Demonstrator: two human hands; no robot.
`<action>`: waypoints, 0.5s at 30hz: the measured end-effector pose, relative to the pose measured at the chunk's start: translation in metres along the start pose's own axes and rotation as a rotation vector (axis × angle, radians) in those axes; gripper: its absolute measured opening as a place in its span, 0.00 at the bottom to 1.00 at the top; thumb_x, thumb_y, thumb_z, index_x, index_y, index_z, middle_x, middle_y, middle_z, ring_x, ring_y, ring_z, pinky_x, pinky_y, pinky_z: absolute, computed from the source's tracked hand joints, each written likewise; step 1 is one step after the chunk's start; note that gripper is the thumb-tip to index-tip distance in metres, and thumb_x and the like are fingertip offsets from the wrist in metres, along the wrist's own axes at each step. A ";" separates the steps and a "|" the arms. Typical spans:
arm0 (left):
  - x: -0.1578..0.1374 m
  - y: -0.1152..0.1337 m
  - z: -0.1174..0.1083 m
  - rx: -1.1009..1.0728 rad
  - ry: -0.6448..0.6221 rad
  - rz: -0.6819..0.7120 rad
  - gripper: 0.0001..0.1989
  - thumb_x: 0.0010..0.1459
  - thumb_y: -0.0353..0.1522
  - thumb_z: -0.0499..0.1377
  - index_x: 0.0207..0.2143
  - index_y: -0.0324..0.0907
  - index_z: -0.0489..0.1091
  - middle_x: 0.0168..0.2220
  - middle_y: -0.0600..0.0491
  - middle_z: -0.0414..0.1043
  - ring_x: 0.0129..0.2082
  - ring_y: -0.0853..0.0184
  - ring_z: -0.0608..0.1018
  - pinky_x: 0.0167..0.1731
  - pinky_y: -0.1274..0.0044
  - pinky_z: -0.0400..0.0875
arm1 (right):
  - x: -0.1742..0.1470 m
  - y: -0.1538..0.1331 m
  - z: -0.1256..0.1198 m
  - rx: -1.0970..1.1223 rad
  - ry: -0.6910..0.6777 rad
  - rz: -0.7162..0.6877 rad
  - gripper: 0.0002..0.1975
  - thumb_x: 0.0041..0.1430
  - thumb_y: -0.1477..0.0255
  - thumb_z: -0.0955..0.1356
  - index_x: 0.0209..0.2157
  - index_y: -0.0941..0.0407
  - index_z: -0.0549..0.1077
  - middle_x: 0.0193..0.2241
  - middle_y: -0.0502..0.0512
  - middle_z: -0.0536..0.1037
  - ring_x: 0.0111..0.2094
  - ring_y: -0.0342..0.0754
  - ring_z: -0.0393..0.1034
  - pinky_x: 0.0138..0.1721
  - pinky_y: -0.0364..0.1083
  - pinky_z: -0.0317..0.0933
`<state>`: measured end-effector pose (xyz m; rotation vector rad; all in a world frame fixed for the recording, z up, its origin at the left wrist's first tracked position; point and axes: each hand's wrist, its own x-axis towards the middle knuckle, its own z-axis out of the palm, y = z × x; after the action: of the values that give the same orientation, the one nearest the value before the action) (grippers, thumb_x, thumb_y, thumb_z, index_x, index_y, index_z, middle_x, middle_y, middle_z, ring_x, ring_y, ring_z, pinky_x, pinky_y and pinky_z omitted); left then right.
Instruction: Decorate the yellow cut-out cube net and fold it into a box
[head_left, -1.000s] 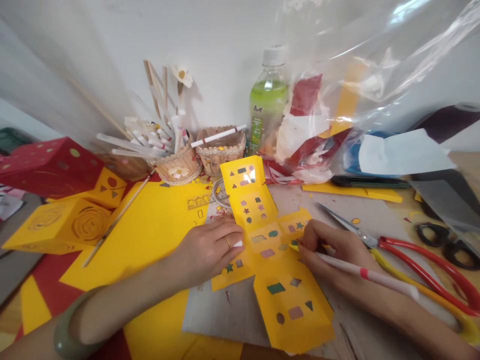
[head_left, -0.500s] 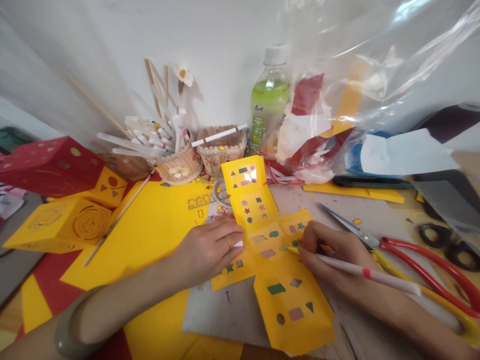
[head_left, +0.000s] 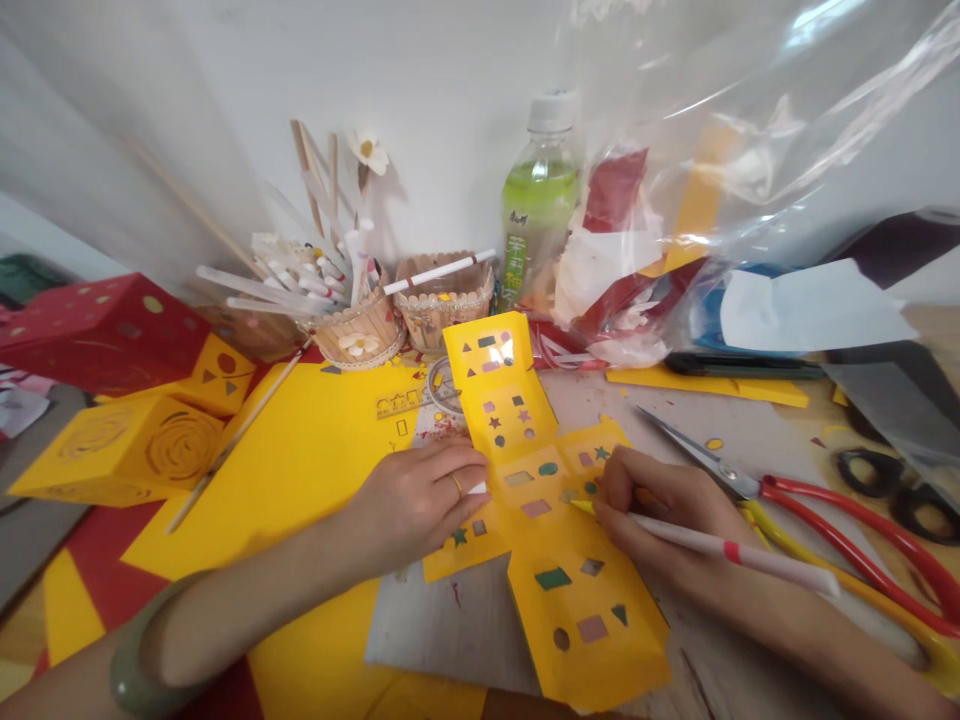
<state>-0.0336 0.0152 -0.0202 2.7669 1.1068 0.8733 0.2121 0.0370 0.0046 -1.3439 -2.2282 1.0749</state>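
Note:
A yellow card cutout (head_left: 517,535) with small punched shapes lies in front of me, showing green and pink through its holes. My right hand (head_left: 667,520) grips a white felt-tip pen (head_left: 709,543) with a red band, its yellow tip meeting the middle panel beside a hole. My left hand (head_left: 420,500), wearing a ring, rests on the left flap of the card with bent fingers. From between those fingers pokes a small white piece (head_left: 478,488); most of it is hidden, so its kind is unclear.
Red-handled scissors (head_left: 750,480) and black-handled scissors (head_left: 870,470) lie at right. Baskets of pens (head_left: 356,330) and a green drink bottle (head_left: 536,200) stand behind. At left are a red box (head_left: 105,330), a yellow box (head_left: 112,450), a thin stick (head_left: 240,430) and yellow sheets (head_left: 300,450).
The pen tip has shifted slightly left and toward me on the middle panel. My left hand and the card stay in place.

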 end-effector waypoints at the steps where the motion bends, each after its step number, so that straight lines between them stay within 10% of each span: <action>1: 0.000 0.000 0.000 -0.001 -0.001 0.003 0.06 0.59 0.28 0.52 0.36 0.36 0.68 0.35 0.48 0.74 0.37 0.66 0.76 0.37 0.74 0.75 | 0.000 0.000 0.000 0.005 -0.005 -0.002 0.10 0.52 0.74 0.61 0.20 0.54 0.54 0.18 0.46 0.61 0.20 0.41 0.55 0.20 0.41 0.50; 15: 0.001 0.000 0.000 -0.007 0.011 0.005 0.06 0.59 0.28 0.53 0.35 0.35 0.68 0.35 0.48 0.74 0.36 0.66 0.76 0.37 0.73 0.75 | 0.002 -0.001 0.000 0.020 0.020 0.015 0.10 0.51 0.73 0.61 0.20 0.54 0.55 0.18 0.46 0.61 0.20 0.41 0.54 0.20 0.40 0.50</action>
<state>-0.0334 0.0157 -0.0197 2.7638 1.0959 0.8926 0.2104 0.0381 0.0054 -1.3590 -2.1911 1.0814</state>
